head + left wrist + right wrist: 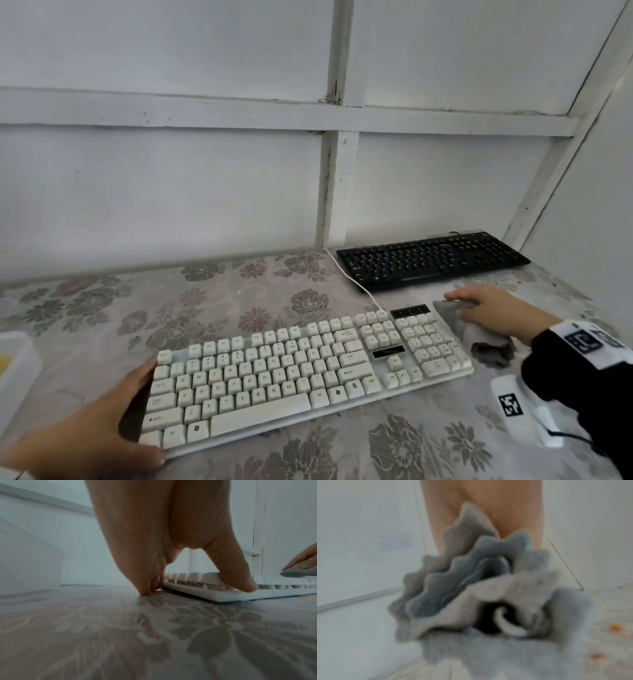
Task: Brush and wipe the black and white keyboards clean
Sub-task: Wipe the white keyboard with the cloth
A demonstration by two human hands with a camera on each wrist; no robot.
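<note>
The white keyboard (274, 377) lies slanted across the middle of the flowered table, and the black keyboard (431, 260) sits behind it at the back right against the wall. My left hand (130, 411) holds the white keyboard's left end, thumb on the front edge and fingers round the far corner; the left wrist view shows the same grip on the white keyboard (205, 596). My right hand (479, 308) holds a bunched grey cloth (445, 308) just off the keyboard's right end, beside the number pad. The right wrist view is blurred and filled by the grey cloth (488, 588).
A translucent plastic tub (13, 370) stands at the table's left edge. The white keyboard's cable (356, 281) runs back along the black keyboard's left end. A white tagged device (510, 407) sits under my right wrist. Walls close in behind and to the right.
</note>
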